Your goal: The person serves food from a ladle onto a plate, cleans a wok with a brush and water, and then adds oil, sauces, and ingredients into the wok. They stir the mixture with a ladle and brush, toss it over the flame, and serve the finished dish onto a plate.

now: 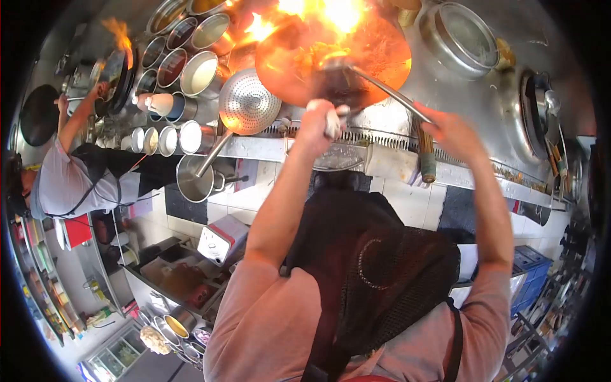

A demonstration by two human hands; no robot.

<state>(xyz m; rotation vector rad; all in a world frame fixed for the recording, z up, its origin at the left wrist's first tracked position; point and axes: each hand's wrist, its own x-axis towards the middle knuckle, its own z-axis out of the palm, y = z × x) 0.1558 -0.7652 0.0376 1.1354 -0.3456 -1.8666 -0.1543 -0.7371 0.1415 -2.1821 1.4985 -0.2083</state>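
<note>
Flames rise over the wok [389, 63] at the top of the head view, and its inside glows orange. My left hand [316, 127] is closed at the wok's near edge, with a white cloth [332, 124] in its grip; the wok's handle is mostly hidden there. My right hand [453, 135] is wrapped around the long handle of a metal ladle [396, 95]. The ladle's head reaches down into the wok among the food, blurred by fire and glare. Left of the wok lies a perforated strainer [249, 102], its handle resting over a metal pot [195, 180].
Several seasoning containers [198, 73] crowd the counter at the left. Beyond them another person [83, 172] works at a second wok [121, 79] with a flame. A round metal pan [461, 38] sits at the right. A wooden-handled tool [426, 159] hangs over the counter edge.
</note>
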